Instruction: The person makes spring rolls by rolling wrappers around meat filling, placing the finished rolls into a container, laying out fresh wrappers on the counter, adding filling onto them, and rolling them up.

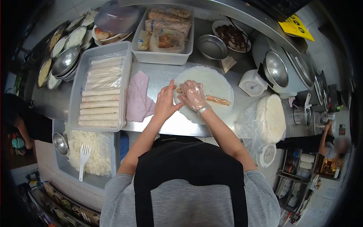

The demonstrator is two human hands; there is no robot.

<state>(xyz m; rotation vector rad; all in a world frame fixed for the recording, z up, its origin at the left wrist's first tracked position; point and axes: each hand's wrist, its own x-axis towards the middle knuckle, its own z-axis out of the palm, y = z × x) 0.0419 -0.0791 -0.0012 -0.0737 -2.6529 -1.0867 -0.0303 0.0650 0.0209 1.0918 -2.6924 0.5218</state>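
A round, thin white wrapper lies flat on the steel counter, with a strip of orange-brown filling across it. My right hand, in a clear plastic glove, is over the wrapper with its fingers bent down on the filling's left part; the fingertips cover what they touch. Bare and with its fingers apart, my left hand is at the wrapper's left edge, its thumb towards the right hand. Left of it lies a folded pink cloth. Farther left, a plastic tray holds several pale rolls.
Behind stand a tub of bagged filling, a steel bowl and a white scale. A wrapper stack is at the right. Rice with a white fork is lower left. Two people stand at the sides.
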